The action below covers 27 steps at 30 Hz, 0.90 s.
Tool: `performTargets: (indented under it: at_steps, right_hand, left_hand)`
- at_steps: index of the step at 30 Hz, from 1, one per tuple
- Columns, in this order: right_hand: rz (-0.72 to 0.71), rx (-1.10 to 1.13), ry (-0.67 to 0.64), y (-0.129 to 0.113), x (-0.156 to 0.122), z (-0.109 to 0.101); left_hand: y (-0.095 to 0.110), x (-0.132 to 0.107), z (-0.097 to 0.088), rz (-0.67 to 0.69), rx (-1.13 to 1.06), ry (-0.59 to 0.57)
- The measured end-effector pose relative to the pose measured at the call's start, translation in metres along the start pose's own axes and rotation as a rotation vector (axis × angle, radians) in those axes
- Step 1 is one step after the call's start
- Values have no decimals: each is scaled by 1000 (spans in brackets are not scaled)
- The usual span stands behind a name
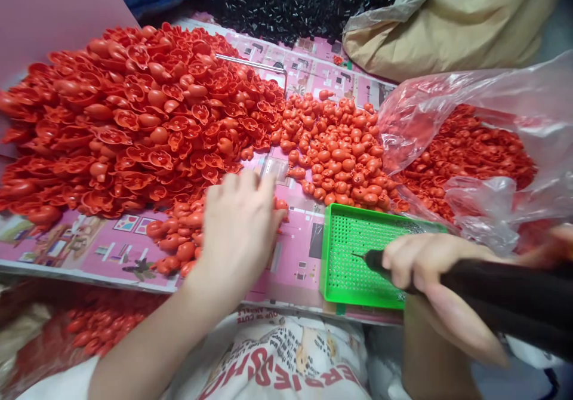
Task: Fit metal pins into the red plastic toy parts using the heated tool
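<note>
My left hand (237,230) lies palm down with its fingertips among a small heap of red moulded plastic parts (179,233); whether it grips one is hidden. My right hand (430,262) is wrapped around a black pen-shaped power tool (501,292). The tool's thin metal tip (358,255) points left, just above a green perforated plastic tray (358,257). A larger pile of red cup-shaped parts (125,119) spreads to the upper left, and a heap of small round red parts (335,149) lies beyond the tray.
A clear plastic bag (474,113) holding red parts sits at the right, on a pink printed sheet (89,251). Black pieces (277,6) and a tan sack (439,24) lie at the back. More red parts (94,328) lie below the near edge.
</note>
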State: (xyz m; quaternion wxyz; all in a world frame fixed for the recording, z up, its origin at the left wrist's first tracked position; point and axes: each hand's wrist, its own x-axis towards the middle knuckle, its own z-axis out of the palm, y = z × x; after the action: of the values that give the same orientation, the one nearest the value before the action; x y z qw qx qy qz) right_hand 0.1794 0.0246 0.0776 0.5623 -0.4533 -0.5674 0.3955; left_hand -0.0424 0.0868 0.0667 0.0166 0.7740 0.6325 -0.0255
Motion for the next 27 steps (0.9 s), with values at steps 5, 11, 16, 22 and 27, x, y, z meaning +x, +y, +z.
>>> performTargets:
  at_steps: [5,11,16,22,27]
  right_hand:
    - [-41,63,-71,37,-3,12]
    - [-37,63,-28,48,-6,13]
    - [-7,64,-7,46,-6,15]
    - [22,13,-5,47,-7,16]
    - [9,-10,13,35,-1,15]
  left_hand:
    - [60,30,26,59,-99,-85]
    - [65,41,35,40,-176,-118]
    - [49,23,30,191,-447,-25]
    - [35,-8,35,223,-1050,-158]
    - [36,-28,46,128,-1344,-352]
